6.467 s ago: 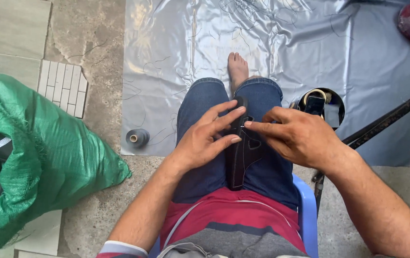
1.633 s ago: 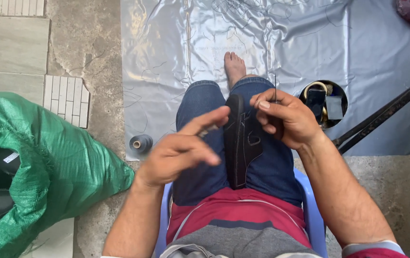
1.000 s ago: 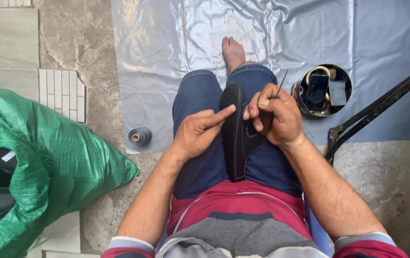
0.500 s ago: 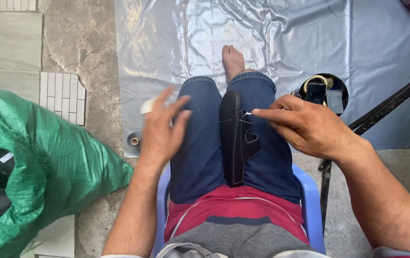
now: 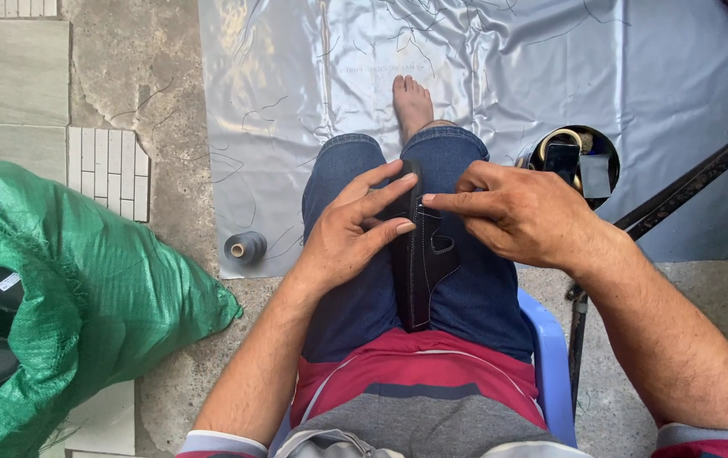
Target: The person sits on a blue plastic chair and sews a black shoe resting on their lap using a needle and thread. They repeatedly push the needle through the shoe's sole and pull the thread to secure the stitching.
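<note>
The left hand (image 5: pixel 355 233), lifted off to the side half a second ago, is back with fingers spread on the black shoe upper (image 5: pixel 421 254) clamped between the knees (so stitching resumes), while the right hand (image 5: pixel 521 212) pinches at its seam, fingertips together.

A black shoe piece (image 5: pixel 419 254) lies lengthwise between the thighs, its long axis running from knees toward the waist. It is narrow, with pale stitching along one seam and a small loop on its right side. Its far end is under fingertips.
</note>
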